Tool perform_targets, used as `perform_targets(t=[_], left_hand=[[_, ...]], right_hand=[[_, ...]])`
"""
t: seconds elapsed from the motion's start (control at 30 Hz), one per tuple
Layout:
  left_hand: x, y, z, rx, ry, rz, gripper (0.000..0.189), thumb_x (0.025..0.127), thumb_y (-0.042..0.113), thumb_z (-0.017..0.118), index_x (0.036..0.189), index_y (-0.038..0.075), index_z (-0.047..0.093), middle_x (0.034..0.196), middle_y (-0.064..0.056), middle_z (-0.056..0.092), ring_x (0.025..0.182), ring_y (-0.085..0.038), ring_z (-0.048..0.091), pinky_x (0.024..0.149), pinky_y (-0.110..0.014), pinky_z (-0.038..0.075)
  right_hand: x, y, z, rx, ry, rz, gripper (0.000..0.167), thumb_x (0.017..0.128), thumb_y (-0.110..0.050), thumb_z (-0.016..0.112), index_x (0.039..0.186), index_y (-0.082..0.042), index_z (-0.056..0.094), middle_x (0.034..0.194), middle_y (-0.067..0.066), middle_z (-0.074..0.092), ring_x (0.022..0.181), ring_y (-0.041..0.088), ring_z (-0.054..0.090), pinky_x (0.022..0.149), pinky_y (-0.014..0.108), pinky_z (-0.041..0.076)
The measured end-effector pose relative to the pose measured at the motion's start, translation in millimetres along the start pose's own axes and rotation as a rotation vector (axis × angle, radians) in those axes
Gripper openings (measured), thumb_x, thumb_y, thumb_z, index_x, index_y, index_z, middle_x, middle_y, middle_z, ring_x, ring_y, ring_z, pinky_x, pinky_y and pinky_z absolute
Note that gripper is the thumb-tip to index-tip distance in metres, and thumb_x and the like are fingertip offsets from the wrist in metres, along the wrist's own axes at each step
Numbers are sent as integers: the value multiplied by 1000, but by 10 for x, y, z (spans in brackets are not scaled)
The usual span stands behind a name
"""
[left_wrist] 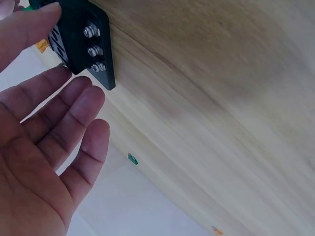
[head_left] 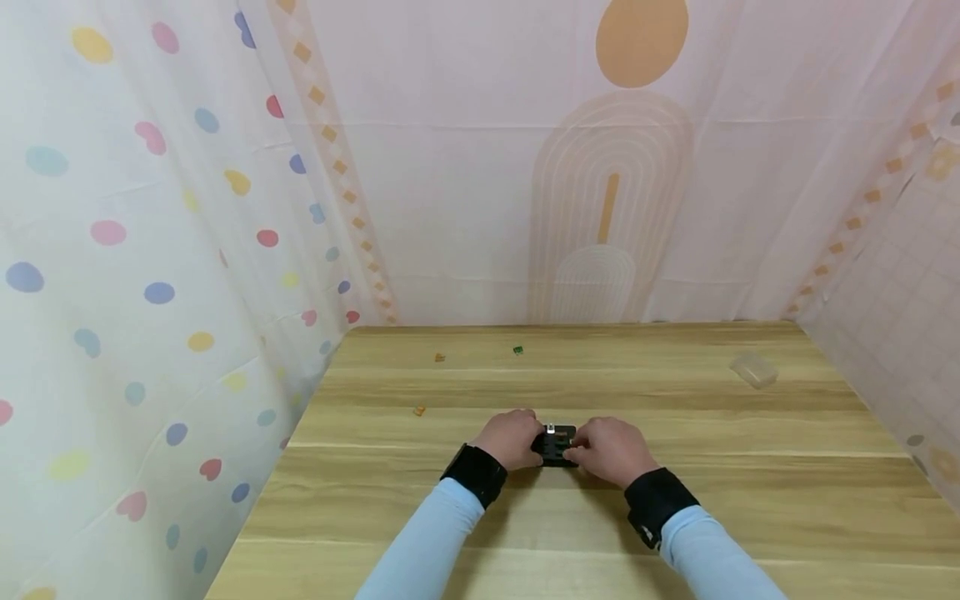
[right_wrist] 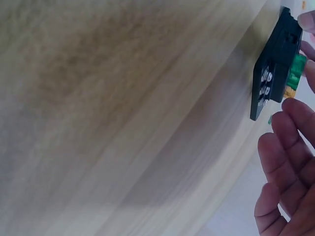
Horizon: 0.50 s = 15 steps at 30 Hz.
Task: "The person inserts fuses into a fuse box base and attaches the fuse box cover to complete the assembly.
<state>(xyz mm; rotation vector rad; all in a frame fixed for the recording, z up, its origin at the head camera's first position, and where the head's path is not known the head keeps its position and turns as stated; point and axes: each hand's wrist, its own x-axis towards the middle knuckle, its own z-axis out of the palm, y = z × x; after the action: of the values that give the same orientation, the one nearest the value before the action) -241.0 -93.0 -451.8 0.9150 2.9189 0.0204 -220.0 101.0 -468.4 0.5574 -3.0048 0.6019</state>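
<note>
Between the two hands is a black fuse block [head_left: 557,458] with metal screw terminals along its edge. My left hand [head_left: 512,439] grips its left side, the thumb on the upper face and fingertips at the edge. At the block's right side, my right hand [head_left: 611,450] pinches a green blade fuse [right_wrist: 297,69] seated against the upper face. An orange blade fuse [right_wrist: 290,92] shows beside the green one. The right hand's other fingers [right_wrist: 275,152] hang loosely below the block. Part of the block is hidden under the fingertips.
Left of the hands lie two small orange fuses, one nearer [head_left: 419,411] and one farther [head_left: 439,357]. A green fuse [head_left: 518,351] lies towards the back edge. A clear plastic box [head_left: 753,370] sits at the back right. Curtains [head_left: 465,208] surround the wooden table [head_left: 360,500].
</note>
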Motion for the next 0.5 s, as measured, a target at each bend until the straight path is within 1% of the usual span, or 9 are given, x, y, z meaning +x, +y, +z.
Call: perform_targets(t=[0.07,0.1,0.17,0.23,0.3,0.33,0.4,0.47,0.5], left_hand=[[-12,-10,0,-8,-5,-9,30,82,35,81,100,12,75,88,2,60,71,-7,52,65,-24,47],[-18,-19,-1,-16,-7,-17,31,82,37,81,99,12,75,87,2,60,69,-7,51,64,-24,47],[-30,-41,-4,-33,-12,-30,31,84,41,78,95,12,74,86,3,59,67,-8,50,62,-24,46],[-35,-77,6,-55,-4,-42,30,86,43,76,88,13,73,84,3,58,64,-8,49,60,-24,45],[-40,-116,9,-67,7,-49,30,89,43,73,83,14,70,82,4,59,64,-8,50,59,-24,45],[-44,-136,9,-72,13,-51,30,90,43,72,82,14,70,83,4,60,65,-9,52,60,-25,46],[-62,-167,-1,-82,13,-65,32,91,44,70,88,12,72,90,1,65,75,-12,59,66,-27,51],[-83,-192,-21,-87,4,-83,36,92,44,69,101,10,74,103,-3,69,91,-17,65,77,-32,54],[-93,-205,-26,-91,2,-90,39,92,44,68,108,9,74,109,-5,69,98,-19,65,83,-33,54]], right_hand=[[0,15,-6,1,-1,14,19,83,-34,79,77,-17,74,66,-9,56,58,9,47,54,29,41],[-4,23,-7,0,4,19,20,83,-35,79,80,-16,75,69,-8,57,59,9,49,54,29,42],[-12,33,-18,1,13,32,24,83,-37,79,89,-14,76,76,-4,61,63,11,53,56,31,45],[-18,40,-29,0,17,48,32,83,-39,79,99,-12,77,85,0,64,69,14,58,61,34,49],[-22,43,-45,-4,19,62,41,83,-41,78,108,-10,75,96,5,66,78,17,62,67,37,52],[-20,45,-52,-4,18,67,42,83,-42,78,110,-9,75,99,7,67,80,19,64,69,39,53],[-15,52,-61,-8,17,69,45,84,-43,77,111,-8,74,103,9,67,84,22,66,72,41,54],[-13,60,-65,-11,16,72,46,84,-44,77,112,-8,74,107,10,67,88,24,66,73,42,54],[-14,64,-67,-11,15,74,47,84,-45,77,112,-8,74,108,11,67,90,25,66,74,43,54]])
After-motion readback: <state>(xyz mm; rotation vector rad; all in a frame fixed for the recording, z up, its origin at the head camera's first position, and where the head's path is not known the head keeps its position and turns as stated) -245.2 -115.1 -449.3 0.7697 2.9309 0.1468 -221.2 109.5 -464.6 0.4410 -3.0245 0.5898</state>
